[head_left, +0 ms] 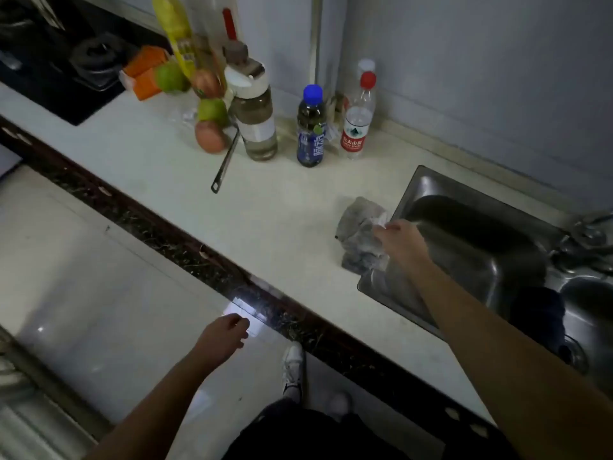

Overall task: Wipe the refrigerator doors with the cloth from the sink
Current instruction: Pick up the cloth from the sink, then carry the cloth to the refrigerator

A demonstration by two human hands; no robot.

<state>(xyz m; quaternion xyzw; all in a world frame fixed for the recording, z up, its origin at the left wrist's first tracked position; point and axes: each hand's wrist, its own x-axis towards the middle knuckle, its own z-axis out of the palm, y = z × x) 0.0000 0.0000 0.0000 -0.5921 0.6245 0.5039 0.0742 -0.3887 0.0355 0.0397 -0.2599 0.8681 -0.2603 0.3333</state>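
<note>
Our cloth [360, 234] lies crumpled on the bench [258, 210] at the sink [471, 234] rim, our right hand [399, 239] on it, grip unclear. Left hand [224, 336] hangs loosely curled, empty. No refrigerator in view; we judge all the wiping lies ahead.

Bench [159, 167] front strip bare from the stove [49, 78] edge to the sink [464, 247]; open passage along it. Back half crowded: fruit pile [209, 117], glass jar [255, 124], blue-cap bottle [310, 127], red-cap bottle [356, 121], all near each other by the wall. Metal utensil handle [225, 164] juts forward from the fruit into the open strip. Grey cloth [360, 237] lies across the sink's left rim. Faucet [587, 234] blocks the sink's far right. Floor [83, 293] below is open.
</note>
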